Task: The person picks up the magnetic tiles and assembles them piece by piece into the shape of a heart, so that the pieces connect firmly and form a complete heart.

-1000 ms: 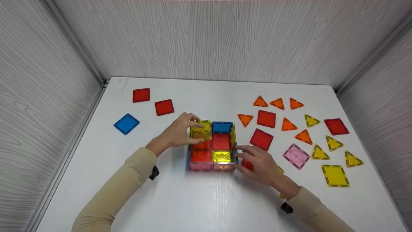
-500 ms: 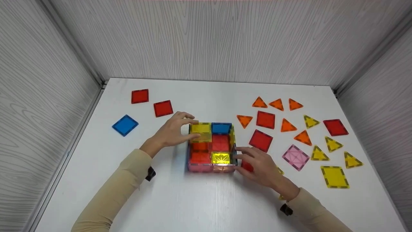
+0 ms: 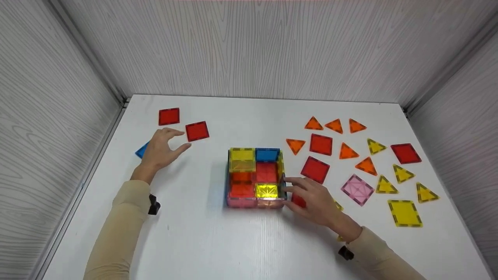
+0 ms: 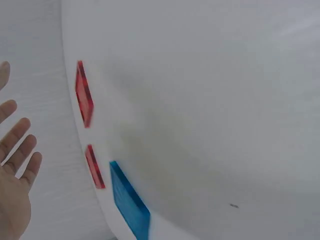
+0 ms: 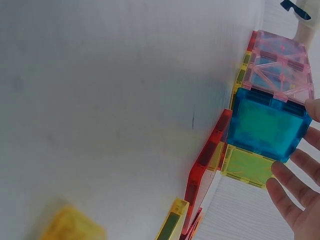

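An open-topped box of see-through magnetic tiles (image 3: 256, 203) stands mid-table, with pink tiles along its front. A yellow square tile (image 3: 242, 154) is at its back left corner, beside a blue tile (image 3: 267, 154). My left hand (image 3: 157, 149) holds nothing; it is over the loose blue square tile (image 3: 141, 151), partly covering it, with thumb and forefinger spread close to a red square tile (image 3: 197, 131). My right hand (image 3: 317, 200) rests its fingertips along the box's right wall. In the right wrist view they lie at the edge of a blue wall tile (image 5: 270, 125).
Another red square tile (image 3: 169, 116) lies at the back left. On the right are several orange triangles (image 3: 335, 126), yellow triangles (image 3: 386, 185), red squares (image 3: 321, 144), a pink square (image 3: 358, 189) and a yellow square (image 3: 405, 213). A red tile (image 3: 298, 199) is partly under my right hand.
My left hand has set the yellow square tile at the box's back left corner, let go and moved left toward the loose red and blue tiles. My right hand has stayed at the box.
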### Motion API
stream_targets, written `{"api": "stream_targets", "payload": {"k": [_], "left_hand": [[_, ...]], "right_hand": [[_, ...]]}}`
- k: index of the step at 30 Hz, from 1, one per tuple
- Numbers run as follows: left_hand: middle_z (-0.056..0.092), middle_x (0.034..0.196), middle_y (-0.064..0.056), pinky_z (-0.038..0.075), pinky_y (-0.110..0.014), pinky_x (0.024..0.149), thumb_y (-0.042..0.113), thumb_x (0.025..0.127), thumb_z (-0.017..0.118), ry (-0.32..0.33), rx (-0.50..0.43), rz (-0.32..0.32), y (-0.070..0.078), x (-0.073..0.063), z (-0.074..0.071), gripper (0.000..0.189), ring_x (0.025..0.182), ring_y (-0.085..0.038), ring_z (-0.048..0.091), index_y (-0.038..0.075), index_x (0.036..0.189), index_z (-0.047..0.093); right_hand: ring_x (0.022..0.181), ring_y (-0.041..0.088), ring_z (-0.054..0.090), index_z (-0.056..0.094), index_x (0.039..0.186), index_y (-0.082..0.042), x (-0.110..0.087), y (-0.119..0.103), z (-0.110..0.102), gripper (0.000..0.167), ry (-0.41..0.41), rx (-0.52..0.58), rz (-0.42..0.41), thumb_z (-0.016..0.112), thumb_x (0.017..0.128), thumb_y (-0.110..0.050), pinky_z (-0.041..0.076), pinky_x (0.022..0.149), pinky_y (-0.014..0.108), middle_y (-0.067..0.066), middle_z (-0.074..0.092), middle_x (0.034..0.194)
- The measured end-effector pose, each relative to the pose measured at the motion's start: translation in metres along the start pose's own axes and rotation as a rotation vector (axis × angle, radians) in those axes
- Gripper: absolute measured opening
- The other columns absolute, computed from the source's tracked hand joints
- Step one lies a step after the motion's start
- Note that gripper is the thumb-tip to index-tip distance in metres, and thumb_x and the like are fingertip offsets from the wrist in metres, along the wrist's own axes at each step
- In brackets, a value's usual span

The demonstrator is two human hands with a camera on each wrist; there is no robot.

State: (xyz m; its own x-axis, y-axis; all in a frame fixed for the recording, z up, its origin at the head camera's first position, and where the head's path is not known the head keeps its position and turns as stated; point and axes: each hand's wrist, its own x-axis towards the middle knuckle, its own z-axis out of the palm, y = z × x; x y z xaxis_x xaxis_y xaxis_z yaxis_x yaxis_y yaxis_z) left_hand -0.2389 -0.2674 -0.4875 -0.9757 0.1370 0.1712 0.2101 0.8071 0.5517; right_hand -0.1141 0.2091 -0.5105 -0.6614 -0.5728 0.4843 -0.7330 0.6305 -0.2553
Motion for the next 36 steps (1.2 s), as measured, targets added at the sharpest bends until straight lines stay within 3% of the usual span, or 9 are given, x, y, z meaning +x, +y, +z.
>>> {"api": "stream_targets", "payload": {"k": [7,10,15,24,36], "left_hand": [[0.054,0.148,-0.026,0.041,-0.064,0.119,0.040,0.099,0.072,-0.001,0.036,-0.124,-0.044,-0.006,-0.006,0.060,0.140,-0.046,0.046,0.003,0.144,0.061],[0.049,0.152,-0.029,0.042,-0.067,0.117,0.043,0.099,0.070,-0.027,0.058,-0.187,-0.057,-0.011,-0.006,0.065,0.141,-0.049,0.044,0.005,0.149,0.056],[0.042,0.155,-0.032,0.042,-0.072,0.113,0.044,0.099,0.068,-0.060,0.105,-0.241,-0.071,-0.015,-0.005,0.067,0.139,-0.053,0.042,0.006,0.152,0.052],[0.033,0.162,-0.034,0.036,-0.078,0.113,0.052,0.100,0.064,-0.096,0.111,-0.322,-0.086,-0.025,-0.010,0.077,0.144,-0.059,0.034,0.007,0.159,0.043],[0.042,0.151,-0.036,0.042,-0.074,0.112,0.047,0.099,0.068,-0.130,0.093,-0.302,-0.078,-0.027,-0.017,0.068,0.136,-0.054,0.042,0.005,0.150,0.055]], "right_hand": [[0.117,0.021,0.072,0.077,0.119,-0.018,0.001,-0.001,0.001,0.044,0.008,-0.013,-0.007,0.092,0.081,-0.033,0.065,0.089,0.039,0.004,0.073,0.133],[0.116,0.021,0.072,0.077,0.119,-0.018,0.000,-0.002,0.001,0.043,0.011,-0.026,-0.013,0.092,0.081,-0.034,0.065,0.089,0.039,0.004,0.073,0.132],[0.117,0.020,0.071,0.077,0.120,-0.018,0.001,-0.002,-0.001,0.043,0.008,-0.024,-0.010,0.091,0.082,-0.034,0.064,0.090,0.039,0.004,0.073,0.133],[0.119,0.021,0.071,0.077,0.120,-0.017,0.001,-0.001,-0.001,0.045,-0.001,-0.024,-0.012,0.093,0.080,-0.031,0.065,0.089,0.040,0.005,0.073,0.133],[0.119,0.021,0.071,0.077,0.122,-0.017,0.000,-0.002,-0.003,0.043,-0.022,-0.014,0.014,0.090,0.083,-0.032,0.064,0.091,0.040,0.004,0.072,0.135]]}}
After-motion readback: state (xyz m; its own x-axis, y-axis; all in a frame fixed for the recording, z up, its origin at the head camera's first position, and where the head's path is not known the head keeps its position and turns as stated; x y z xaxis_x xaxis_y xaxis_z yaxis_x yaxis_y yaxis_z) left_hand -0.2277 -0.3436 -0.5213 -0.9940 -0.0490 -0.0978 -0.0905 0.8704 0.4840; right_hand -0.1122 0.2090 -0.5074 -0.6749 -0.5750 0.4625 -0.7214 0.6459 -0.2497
